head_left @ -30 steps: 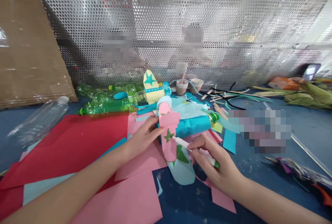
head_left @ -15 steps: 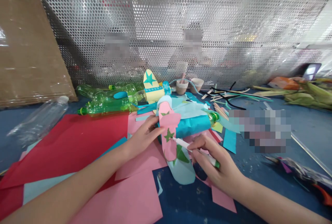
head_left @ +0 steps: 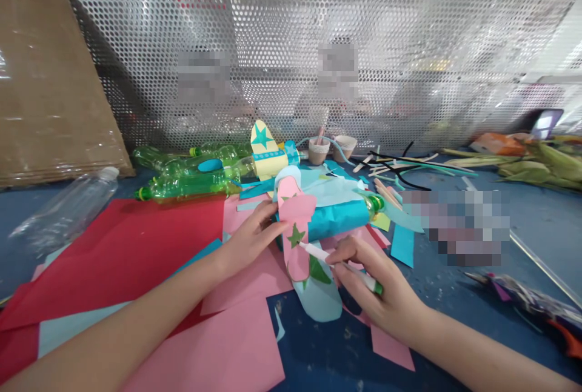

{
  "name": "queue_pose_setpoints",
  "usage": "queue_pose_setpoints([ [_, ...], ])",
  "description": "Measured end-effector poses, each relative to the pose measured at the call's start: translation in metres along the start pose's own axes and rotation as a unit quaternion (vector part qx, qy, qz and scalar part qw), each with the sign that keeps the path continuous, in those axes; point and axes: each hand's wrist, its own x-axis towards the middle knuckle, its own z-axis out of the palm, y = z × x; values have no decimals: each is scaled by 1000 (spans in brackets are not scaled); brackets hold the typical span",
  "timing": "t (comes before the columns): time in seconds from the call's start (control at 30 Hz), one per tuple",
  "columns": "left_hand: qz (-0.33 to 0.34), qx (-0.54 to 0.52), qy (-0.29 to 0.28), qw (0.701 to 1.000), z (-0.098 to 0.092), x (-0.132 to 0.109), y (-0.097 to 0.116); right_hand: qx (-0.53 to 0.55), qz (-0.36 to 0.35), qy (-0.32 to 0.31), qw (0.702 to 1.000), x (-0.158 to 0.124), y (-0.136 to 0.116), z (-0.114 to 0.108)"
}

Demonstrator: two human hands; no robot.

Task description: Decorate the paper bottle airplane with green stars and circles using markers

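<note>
Here, over the blue tabletop (head_left: 318, 355), my right hand (head_left: 393, 298) pinches a white marker (head_left: 314, 251), its tip at the edge of a green star (head_left: 295, 236) on a pink paper strip (head_left: 297, 266). My left hand (head_left: 250, 237) pinches the strip's left side, beside a blue-wrapped bottle (head_left: 341, 217). Beyond lie green bottles (head_left: 191, 185), then perforated metal (head_left: 273, 16).

Blue-wrapped bottle (head_left: 339, 219) partly hidden (pink paper (head_left: 296, 263) in front), cardboard (head_left: 48, 86) cropped left

Head-worn view, looking forward and down, hands (head_left: 379, 282) close, perforated wall (head_left: 277, 22) beyond
</note>
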Motion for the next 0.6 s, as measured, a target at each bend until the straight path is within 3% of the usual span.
queue_pose_setpoints([
  [0.6,-4,-6,-7,1000,0,-1,2,2,10,1,1000,0,0,0],
])
